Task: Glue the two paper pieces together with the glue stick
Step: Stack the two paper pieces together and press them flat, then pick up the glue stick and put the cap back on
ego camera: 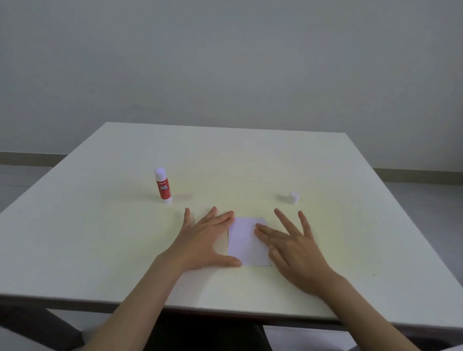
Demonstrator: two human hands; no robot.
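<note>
A small white paper (pixel 244 242) lies flat on the table between my hands; only one rectangle shows, so I cannot tell whether two pieces are stacked. My left hand (pixel 207 239) rests flat with fingers spread on the paper's left edge. My right hand (pixel 291 246) lies flat too, its fingertips pressing on the paper's right half. A red and white glue stick (pixel 163 186) stands upright to the far left of the hands, with no cap on it. Its white cap (pixel 293 197) stands apart at the far right.
The white table (pixel 253 155) has its near edge just below my forearms and a plain wall behind it. Dark table legs show underneath.
</note>
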